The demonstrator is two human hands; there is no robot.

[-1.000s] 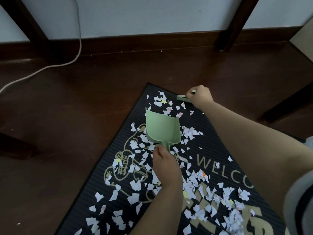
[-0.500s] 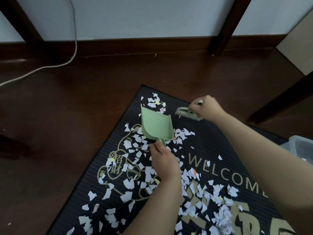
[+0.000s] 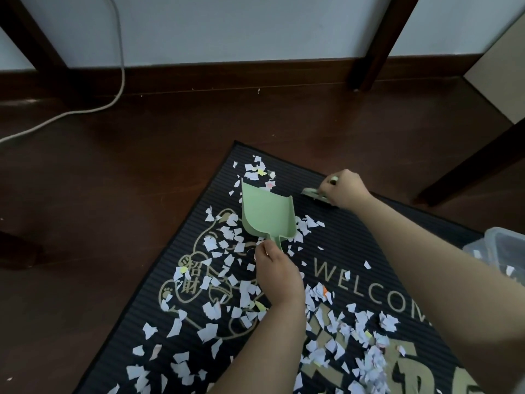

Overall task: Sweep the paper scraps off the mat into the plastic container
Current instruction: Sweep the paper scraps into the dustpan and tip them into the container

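Dark wood floor (image 3: pixel 113 194) under scrap-strewn mat (image 3: pixel 355 231).

A: Vantage?
B: One wide-angle head camera, close above the mat (image 3: pixel 289 174), pitched forward and down.
A: Field?
B: Mat fills near and middle; wall (image 3: pixel 227 29) far; floor (image 3: pixel 113 194) left; plastic container (image 3: pixel 500 237) clipped at right edge.

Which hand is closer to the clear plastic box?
Right. The right hand, gripping the brush at the far edge of the mat, is left of the plastic container. The left hand holds the dustpan by its handle, farther left, mid-mat.
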